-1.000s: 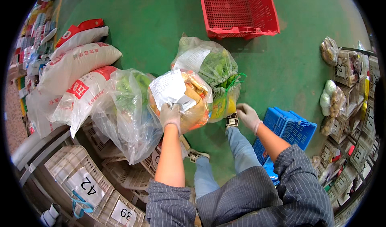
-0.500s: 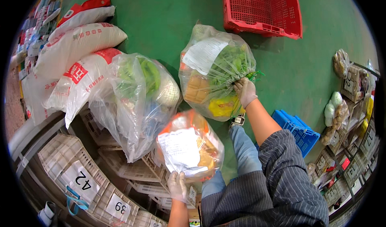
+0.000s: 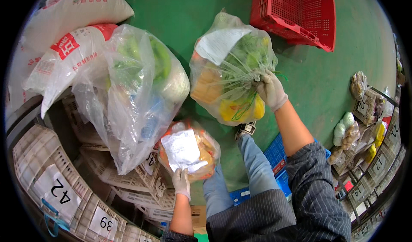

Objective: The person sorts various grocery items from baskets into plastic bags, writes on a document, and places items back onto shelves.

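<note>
My right hand (image 3: pixel 272 90), in a white glove, is closed round the gathered neck of a large clear bag of vegetables (image 3: pixel 253 44). Leafy greens, tan blocks and a yellow packet show through its film, with a white paper sheet on it. My gloved left hand (image 3: pixel 181 183) grips the near edge of a smaller clear plastic bag (image 3: pixel 206 145) with orange-red patterning and a white printed slip. What lies inside that bag is hard to make out. Left of it, a big clear bag (image 3: pixel 165 98) with greens and a pale netted item rests over the crates.
White printed sacks (image 3: pixel 86 16) are piled at the far left. Beige numbered crates (image 3: pixel 36 154) line the near left. A red basket (image 3: pixel 283 23) sits on the green floor (image 3: pixel 184 10) ahead. Blue crates (image 3: pixel 274 149) lie by my legs; loaded shelving (image 3: pixel 365 134) stands right.
The view has shifted, so the sacks and crates slide left and the red basket right. My left hand and its bag have moved left. Both bags stay held. More blue crate shows beside my legs.
</note>
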Demonstrator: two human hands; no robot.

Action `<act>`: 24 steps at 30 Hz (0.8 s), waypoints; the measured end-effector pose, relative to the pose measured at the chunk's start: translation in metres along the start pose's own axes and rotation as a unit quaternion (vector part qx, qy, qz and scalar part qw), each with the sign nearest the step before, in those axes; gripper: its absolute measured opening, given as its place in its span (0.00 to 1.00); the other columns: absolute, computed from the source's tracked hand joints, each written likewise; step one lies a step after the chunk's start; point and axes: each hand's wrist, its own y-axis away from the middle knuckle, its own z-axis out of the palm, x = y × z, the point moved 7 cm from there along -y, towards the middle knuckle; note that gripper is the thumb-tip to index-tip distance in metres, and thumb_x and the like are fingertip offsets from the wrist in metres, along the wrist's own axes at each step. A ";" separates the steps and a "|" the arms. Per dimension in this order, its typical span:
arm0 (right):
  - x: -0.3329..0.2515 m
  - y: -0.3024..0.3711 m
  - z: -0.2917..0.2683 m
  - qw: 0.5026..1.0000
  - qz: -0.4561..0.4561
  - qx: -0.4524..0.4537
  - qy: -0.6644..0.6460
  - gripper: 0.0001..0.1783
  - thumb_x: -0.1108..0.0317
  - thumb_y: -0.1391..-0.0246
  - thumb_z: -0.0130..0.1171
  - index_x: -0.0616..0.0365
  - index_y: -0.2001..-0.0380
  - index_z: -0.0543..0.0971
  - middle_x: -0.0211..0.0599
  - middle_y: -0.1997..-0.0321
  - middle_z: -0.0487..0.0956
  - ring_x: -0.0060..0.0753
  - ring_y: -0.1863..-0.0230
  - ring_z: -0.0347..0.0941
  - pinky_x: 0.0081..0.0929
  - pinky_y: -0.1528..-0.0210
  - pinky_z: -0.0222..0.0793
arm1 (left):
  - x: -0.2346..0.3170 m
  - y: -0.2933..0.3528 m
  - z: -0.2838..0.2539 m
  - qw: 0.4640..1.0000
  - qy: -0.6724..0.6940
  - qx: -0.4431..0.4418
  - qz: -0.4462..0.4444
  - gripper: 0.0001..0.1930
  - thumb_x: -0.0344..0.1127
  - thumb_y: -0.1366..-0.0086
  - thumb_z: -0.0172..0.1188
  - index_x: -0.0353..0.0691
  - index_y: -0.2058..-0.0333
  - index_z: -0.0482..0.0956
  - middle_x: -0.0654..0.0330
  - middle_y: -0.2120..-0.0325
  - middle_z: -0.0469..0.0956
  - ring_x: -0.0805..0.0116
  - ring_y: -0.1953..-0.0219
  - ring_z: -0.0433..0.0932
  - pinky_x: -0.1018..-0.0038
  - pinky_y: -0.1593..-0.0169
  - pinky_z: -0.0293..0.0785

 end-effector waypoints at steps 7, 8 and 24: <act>0.025 -0.030 0.028 0.989 0.099 -0.099 0.053 0.20 0.67 0.42 0.55 0.57 0.47 0.70 0.28 0.56 0.75 0.17 0.61 0.69 0.16 0.64 0.67 | -0.040 -0.076 0.086 0.997 0.031 -0.069 -0.023 0.13 0.31 0.36 0.52 0.41 0.79 0.62 0.71 0.81 0.57 0.81 0.77 0.56 0.80 0.73 0.56; 0.018 -0.034 0.037 0.990 0.065 -0.084 0.089 0.22 0.65 0.43 0.57 0.58 0.46 0.70 0.29 0.53 0.75 0.18 0.59 0.70 0.19 0.59 0.68 | -0.051 -0.091 0.092 0.996 0.038 -0.065 -0.037 0.13 0.31 0.36 0.53 0.40 0.79 0.62 0.70 0.82 0.58 0.81 0.76 0.55 0.79 0.73 0.57; 0.054 -0.077 0.071 0.951 0.263 -0.106 -0.123 0.25 0.56 0.45 0.58 0.56 0.47 0.71 0.35 0.50 0.75 0.31 0.51 0.72 0.32 0.50 0.71 | -0.051 -0.117 0.139 0.976 0.138 -0.123 -0.111 0.12 0.32 0.35 0.53 0.41 0.78 0.66 0.68 0.84 0.64 0.80 0.80 0.62 0.80 0.75 0.61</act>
